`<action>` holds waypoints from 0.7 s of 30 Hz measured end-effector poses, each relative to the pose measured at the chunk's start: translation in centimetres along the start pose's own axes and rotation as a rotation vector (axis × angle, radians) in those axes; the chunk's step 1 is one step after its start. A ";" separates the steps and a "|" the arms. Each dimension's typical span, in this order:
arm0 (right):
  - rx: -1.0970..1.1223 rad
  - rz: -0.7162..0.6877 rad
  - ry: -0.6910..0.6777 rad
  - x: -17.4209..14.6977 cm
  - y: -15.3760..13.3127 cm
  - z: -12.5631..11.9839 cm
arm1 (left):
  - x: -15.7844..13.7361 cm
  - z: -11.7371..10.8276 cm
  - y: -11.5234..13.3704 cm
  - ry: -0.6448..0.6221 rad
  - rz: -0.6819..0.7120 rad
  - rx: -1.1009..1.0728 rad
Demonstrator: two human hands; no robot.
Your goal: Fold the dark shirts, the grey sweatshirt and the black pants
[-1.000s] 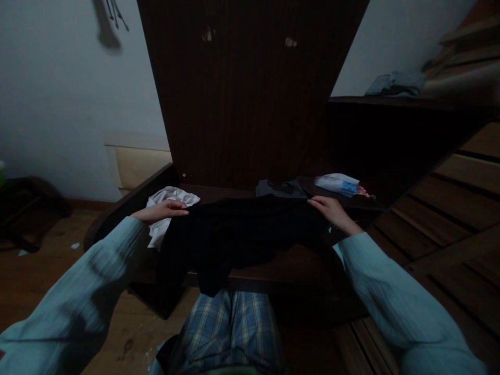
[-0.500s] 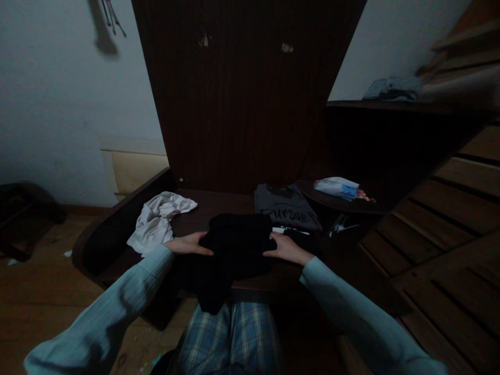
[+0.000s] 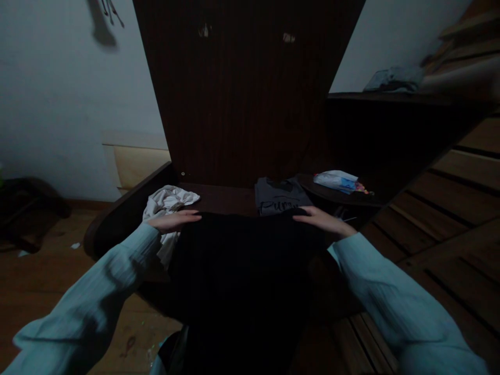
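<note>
A large black garment is stretched between my two hands and hangs down over my lap; its exact kind is too dark to make out. At its upper left corner my left hand is closed on the edge. My right hand grips the upper right corner. Behind the left hand a crumpled white cloth lies on the dark wooden desk. A folded grey T-shirt with black lettering lies just beyond the garment, partly covered by it.
To the right, a blue and white plastic packet lies on a low rounded shelf. Folded cloth sits on the higher shelf. Wooden slats stand at the far right. A dark stool-like object is on the floor at the left.
The black garment, bunched up earlier, is now spread wide and hangs over my lap. My hands have moved apart and up, the right one farther. It now covers part of the grey T-shirt.
</note>
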State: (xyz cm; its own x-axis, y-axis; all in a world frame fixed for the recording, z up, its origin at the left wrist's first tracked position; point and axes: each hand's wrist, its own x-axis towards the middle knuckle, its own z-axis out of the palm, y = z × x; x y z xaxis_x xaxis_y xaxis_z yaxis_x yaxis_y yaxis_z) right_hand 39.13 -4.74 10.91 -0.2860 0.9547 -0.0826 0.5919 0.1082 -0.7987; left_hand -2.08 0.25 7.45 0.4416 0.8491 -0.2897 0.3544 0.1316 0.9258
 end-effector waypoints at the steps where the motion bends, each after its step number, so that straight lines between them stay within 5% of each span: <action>1: -0.077 -0.038 0.084 0.1 0.0 -0.7 | 0.4 -0.7 0.2 0.090 0.026 0.080; 6: -0.372 -0.182 0.307 0.3 -0.1 -3.7 | 0.9 -2.8 1.5 0.207 0.226 0.442; 11: -0.500 -0.243 0.574 0.4 -1.3 -7.0 | -0.3 -4.2 4.6 0.432 0.309 0.373; 18: -0.669 -0.187 1.009 2.0 -0.8 -8.5 | -0.8 -3.9 4.9 -0.037 0.118 0.584; 21: -0.700 -0.124 1.102 2.0 -0.2 -8.6 | -1.0 -3.4 3.3 0.068 0.135 0.583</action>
State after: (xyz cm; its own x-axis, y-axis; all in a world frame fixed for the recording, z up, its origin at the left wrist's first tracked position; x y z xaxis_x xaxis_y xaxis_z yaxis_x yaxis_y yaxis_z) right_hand 44.91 -0.46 16.05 0.1982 0.6156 0.7627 0.9652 0.0127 -0.2611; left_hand -4.15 1.58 11.62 0.4672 0.8721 -0.1452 0.7012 -0.2654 0.6617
